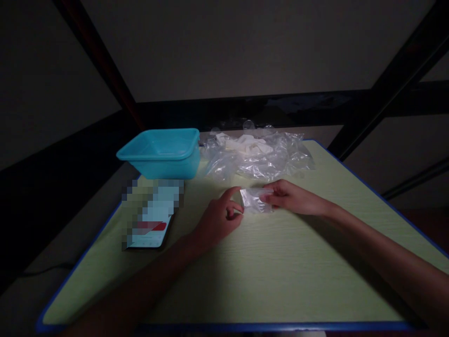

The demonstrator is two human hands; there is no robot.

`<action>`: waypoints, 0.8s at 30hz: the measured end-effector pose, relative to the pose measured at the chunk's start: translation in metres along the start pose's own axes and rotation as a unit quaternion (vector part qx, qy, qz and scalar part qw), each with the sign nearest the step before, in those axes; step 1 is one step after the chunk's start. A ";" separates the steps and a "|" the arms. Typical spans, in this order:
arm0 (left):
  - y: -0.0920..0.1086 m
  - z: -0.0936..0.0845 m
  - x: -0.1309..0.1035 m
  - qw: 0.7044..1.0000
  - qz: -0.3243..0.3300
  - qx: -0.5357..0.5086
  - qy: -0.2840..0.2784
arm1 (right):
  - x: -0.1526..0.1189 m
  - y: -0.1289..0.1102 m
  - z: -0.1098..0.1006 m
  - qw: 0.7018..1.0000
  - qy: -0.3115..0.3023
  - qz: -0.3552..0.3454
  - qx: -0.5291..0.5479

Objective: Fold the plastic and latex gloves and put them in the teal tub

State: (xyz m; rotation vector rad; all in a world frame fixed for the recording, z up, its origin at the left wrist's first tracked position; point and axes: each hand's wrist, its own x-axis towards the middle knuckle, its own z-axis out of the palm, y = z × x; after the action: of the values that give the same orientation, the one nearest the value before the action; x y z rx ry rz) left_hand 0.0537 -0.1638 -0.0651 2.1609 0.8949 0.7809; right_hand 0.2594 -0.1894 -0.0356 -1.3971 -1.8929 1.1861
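A small clear plastic bag [253,201] lies between my two hands, over the middle of the table. My right hand [286,196] pinches its right end, with thumb and fingers closed on the plastic. At the left end, my left hand [222,213] grips the bag by its edges, one fingertip at the upper corner and another at the lower corner. The bag looks flat and shiny, with a white strip along its left side. Whether anything is inside it, I cannot make out.
A turquoise plastic basin [164,161] stands at the back left. Crumpled clear plastic bags [277,157] with white material among them lie at the back. A phone [152,220] with a lit, partly blurred screen rests at the left. The pale table [280,271] has a blue edge.
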 end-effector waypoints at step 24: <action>0.000 0.002 0.005 0.992 -0.101 -0.076 0.021 | 0.011 0.009 0.014 0.986 0.145 0.079 0.030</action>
State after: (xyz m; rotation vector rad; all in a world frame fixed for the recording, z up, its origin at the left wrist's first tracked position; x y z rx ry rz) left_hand 0.0579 -0.1605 -0.0652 1.8944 1.0233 0.7696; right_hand 0.2482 -0.1830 -0.0513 -1.6129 -1.5579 1.0358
